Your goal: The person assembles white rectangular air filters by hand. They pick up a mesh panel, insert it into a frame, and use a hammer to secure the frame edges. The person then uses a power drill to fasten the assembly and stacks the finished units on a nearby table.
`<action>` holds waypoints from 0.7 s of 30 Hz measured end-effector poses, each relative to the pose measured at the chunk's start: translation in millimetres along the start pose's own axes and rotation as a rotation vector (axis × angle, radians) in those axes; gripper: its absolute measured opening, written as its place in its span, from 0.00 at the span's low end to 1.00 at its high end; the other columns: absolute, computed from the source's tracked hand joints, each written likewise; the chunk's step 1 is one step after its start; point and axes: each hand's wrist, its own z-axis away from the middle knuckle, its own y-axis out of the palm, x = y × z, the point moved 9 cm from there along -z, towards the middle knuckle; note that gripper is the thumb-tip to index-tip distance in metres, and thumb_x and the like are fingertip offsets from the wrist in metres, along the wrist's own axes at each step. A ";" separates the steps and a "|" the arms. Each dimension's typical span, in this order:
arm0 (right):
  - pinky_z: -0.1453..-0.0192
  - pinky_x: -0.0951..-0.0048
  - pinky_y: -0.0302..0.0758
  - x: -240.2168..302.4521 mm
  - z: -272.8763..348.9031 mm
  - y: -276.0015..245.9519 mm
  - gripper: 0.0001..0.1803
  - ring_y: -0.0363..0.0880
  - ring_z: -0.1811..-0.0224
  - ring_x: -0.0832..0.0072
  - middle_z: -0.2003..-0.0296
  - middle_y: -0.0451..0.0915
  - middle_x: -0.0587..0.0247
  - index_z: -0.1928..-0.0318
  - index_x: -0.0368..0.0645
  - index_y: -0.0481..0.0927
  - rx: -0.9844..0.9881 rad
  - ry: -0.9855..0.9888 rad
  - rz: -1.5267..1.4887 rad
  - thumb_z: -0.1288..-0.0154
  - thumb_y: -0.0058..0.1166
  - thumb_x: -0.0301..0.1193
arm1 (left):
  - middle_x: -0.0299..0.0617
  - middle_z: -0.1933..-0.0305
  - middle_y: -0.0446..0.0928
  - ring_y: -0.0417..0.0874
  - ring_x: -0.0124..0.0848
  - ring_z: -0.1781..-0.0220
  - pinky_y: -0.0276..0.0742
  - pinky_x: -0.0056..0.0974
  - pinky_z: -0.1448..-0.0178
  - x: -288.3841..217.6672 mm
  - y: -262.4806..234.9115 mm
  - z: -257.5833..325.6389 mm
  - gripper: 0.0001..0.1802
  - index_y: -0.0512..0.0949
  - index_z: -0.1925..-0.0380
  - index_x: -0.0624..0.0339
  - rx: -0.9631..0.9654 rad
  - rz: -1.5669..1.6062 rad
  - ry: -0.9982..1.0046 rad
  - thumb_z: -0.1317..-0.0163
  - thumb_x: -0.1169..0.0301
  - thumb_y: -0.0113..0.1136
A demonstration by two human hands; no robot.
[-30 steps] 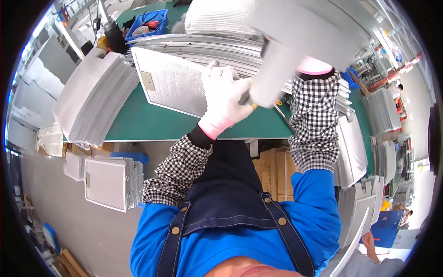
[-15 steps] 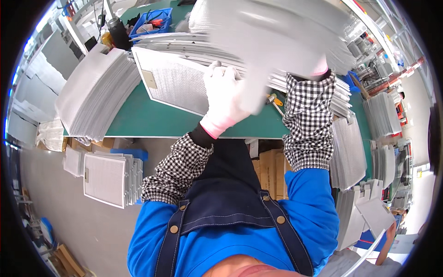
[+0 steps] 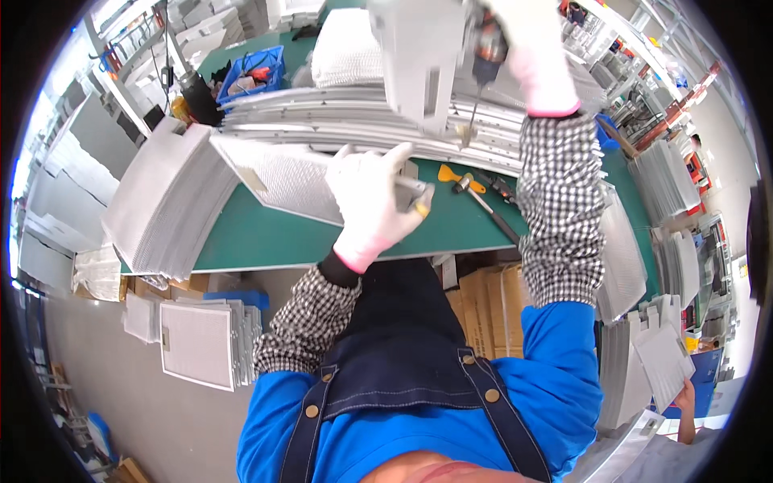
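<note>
My left hand (image 3: 366,197), in a white glove, grips the right end of a framed mesh filter panel (image 3: 282,177) tilted over the green bench. Thumb and forefinger hold a grey metal corner there, partly hidden by the hand. My right hand (image 3: 535,56), also gloved, is raised at the top of the view around a dark power drill (image 3: 489,48); its fingers are partly cut off. The drill's long thin bit points down toward stacked panels (image 3: 322,121). Left of the drill, a grey slotted metal piece (image 3: 415,72) hangs close to the camera.
On the green bench (image 3: 266,233) lie a yellow scraper (image 3: 459,177) and a hammer (image 3: 489,211). Panel stacks (image 3: 165,197) stand at the left and right. A blue bin (image 3: 256,72) sits far left. Below are cartons (image 3: 491,310); another person's hand (image 3: 684,396) holds a panel at lower right.
The large blurred grey shape has moved up and away from my left hand. My right hand has risen, and the drill now shows. The scraper and hammer have come into fuller view.
</note>
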 end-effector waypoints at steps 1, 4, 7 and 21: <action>0.72 0.80 0.68 -11.2 5.8 -11.1 0.07 0.70 0.77 0.85 0.76 0.74 0.74 0.59 0.41 0.77 -0.042 0.062 0.118 0.37 0.58 0.27 | 0.42 0.62 0.73 0.73 0.42 0.55 0.61 0.53 0.34 -3.0 -10.5 -5.0 0.36 0.77 0.45 0.54 -0.013 -0.027 -0.009 0.56 0.57 0.75; 0.66 0.80 0.75 -81.3 40.4 -40.8 0.13 0.78 0.70 0.86 0.67 0.80 0.71 0.53 0.42 0.77 0.029 0.172 0.060 0.35 0.63 0.31 | 0.42 0.62 0.70 0.70 0.42 0.56 0.62 0.52 0.38 4.1 -23.5 -14.9 0.41 0.75 0.37 0.55 -0.119 -0.076 0.014 0.54 0.57 0.74; 0.58 0.79 0.76 -86.8 64.2 -42.4 0.16 0.78 0.63 0.85 0.63 0.81 0.69 0.52 0.39 0.77 -0.038 0.181 0.061 0.36 0.64 0.32 | 0.41 0.64 0.67 0.68 0.41 0.57 0.62 0.52 0.42 0.0 -25.3 -20.9 0.43 0.74 0.35 0.56 -0.152 -0.087 0.028 0.53 0.57 0.73; 0.60 0.75 0.78 -33.1 90.4 -44.3 0.18 0.78 0.69 0.81 0.68 0.81 0.67 0.52 0.36 0.75 -0.166 -0.096 0.201 0.41 0.64 0.26 | 0.37 0.69 0.63 0.63 0.38 0.62 0.62 0.44 0.55 -9.3 -21.5 -38.0 0.41 0.77 0.36 0.47 -0.039 -0.082 0.218 0.56 0.60 0.73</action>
